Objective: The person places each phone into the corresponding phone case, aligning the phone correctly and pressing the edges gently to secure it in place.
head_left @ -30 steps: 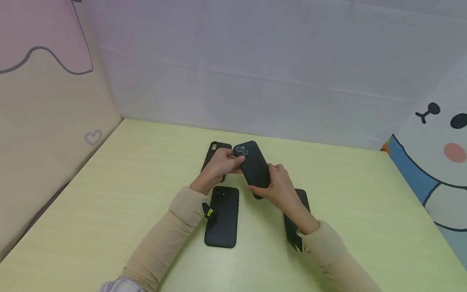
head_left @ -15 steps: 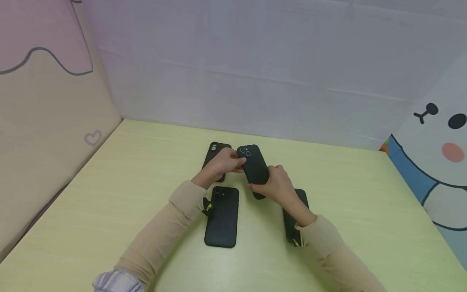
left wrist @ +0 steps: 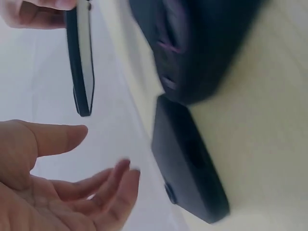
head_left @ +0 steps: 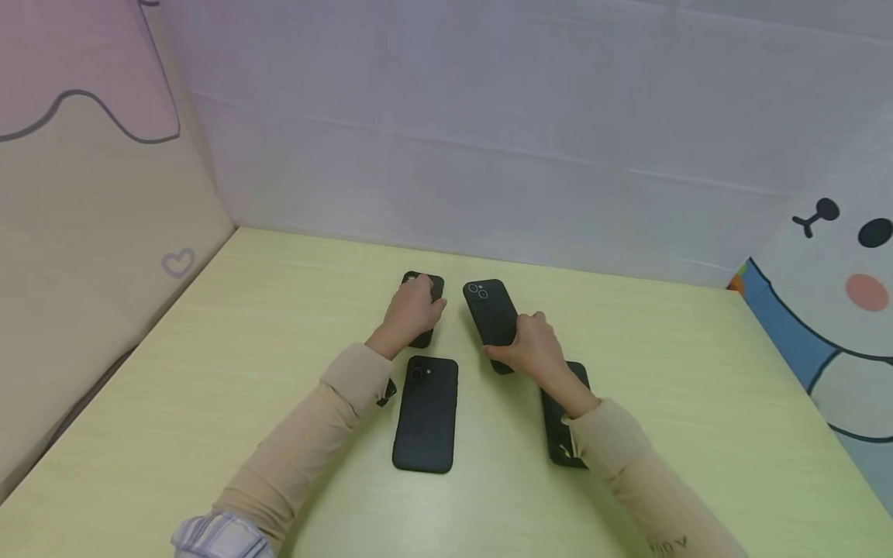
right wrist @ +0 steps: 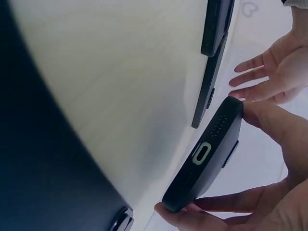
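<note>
My right hand grips a black smartphone by its sides, off the table and tilted. In the right wrist view, its lower end shows a charging-port opening and small holes, with thumb and fingers on opposite edges. My left hand is over a second black phone at the back left, hiding part of it. In the left wrist view this hand has loosely bent fingers, apart from the phone below, and holds nothing.
A third black phone lies camera side up in the near middle. Another dark phone lies under my right wrist, partly covered. The pale yellow table meets a light cloth wall behind.
My left hand has let go of the lifted phone and moved left over the back-left phone. My right hand keeps its grip; the lifted phone has shifted slightly right.
</note>
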{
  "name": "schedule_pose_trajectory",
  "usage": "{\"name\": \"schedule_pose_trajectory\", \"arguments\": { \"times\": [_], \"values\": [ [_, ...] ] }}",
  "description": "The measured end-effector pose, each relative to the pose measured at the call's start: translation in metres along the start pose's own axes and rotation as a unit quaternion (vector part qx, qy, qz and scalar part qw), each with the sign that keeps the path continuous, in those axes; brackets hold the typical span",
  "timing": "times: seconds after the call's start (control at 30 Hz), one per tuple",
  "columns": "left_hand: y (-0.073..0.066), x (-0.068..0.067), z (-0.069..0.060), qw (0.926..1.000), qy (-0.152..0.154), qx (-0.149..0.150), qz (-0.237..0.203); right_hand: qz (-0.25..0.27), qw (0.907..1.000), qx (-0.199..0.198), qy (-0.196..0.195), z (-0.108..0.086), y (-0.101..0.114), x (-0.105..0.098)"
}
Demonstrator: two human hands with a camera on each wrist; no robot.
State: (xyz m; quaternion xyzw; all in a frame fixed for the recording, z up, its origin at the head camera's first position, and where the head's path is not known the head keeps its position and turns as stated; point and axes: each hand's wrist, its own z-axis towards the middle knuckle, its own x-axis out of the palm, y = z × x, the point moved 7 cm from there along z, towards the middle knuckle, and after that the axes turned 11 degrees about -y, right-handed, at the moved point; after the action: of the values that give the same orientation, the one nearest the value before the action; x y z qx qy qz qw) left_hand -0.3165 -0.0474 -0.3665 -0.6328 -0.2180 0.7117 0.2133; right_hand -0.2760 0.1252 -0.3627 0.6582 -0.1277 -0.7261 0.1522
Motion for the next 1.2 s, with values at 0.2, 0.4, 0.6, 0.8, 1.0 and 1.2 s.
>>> {"name": "schedule_pose_trajectory", "arguments": {
  "times": [0.2, 0.4, 0.6, 0.8, 1.0, 1.2],
  "values": [
    [0.013, 0.003, 0.003, 0.9966, -0.013, -0.029, 0.076, -0.031, 0.9994, 0.008, 0.011, 0.004, -0.003, 0.004],
    [0.024, 0.012, 0.005, 0.989, 0.035, -0.055, 0.133, -0.051, 0.9982, 0.015, 0.025, 0.007, -0.004, 0.008],
    [0.029, 0.019, 0.003, 0.9818, 0.069, -0.061, 0.166, -0.067, 0.9968, 0.021, 0.038, 0.01, -0.006, 0.013],
    [0.028, 0.019, 0.002, 0.9811, 0.06, -0.062, 0.173, -0.07, 0.9961, 0.02, 0.049, 0.01, -0.006, 0.016],
    [0.027, 0.016, 0.003, 0.9816, 0.027, -0.05, 0.183, -0.078, 0.9944, 0.025, 0.067, 0.009, -0.005, 0.018],
    [0.026, 0.011, 0.002, 0.9818, -0.01, -0.049, 0.183, -0.095, 0.9918, 0.033, 0.079, 0.01, -0.006, 0.023]
  ]
}}
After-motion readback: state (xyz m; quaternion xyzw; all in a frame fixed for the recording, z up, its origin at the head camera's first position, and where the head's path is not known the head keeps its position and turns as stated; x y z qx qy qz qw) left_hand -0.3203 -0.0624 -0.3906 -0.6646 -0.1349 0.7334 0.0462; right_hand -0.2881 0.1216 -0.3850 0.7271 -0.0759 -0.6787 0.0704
